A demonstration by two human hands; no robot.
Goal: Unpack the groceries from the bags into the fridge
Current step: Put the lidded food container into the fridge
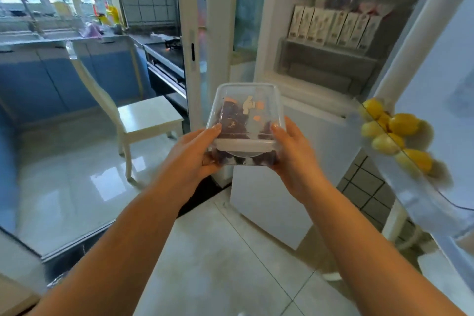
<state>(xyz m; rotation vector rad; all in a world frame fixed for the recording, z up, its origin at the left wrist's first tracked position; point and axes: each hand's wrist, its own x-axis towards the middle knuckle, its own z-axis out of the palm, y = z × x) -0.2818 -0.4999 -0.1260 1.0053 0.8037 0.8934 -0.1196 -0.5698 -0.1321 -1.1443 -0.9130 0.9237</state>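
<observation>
A clear plastic box (247, 110) with dark purple fruit inside and a printed label is held up in front of me, in both hands. My left hand (192, 154) grips its near left corner, thumb on the lid. My right hand (292, 154) grips the near right corner the same way. Beyond the box stands the white fridge (302, 115), its upper compartment open. A row of pale cartons (331, 27) fills a shelf inside, with bottles behind them. At the right, the open fridge door (436, 64) carries a door shelf with several yellow lemons (395, 133).
A white chair (143, 120) stands on the glossy floor to the left, before blue cabinets (51, 77) and a counter under a window. A white door frame (189, 41) rises between the kitchen and the fridge. Tiled floor lies below my arms.
</observation>
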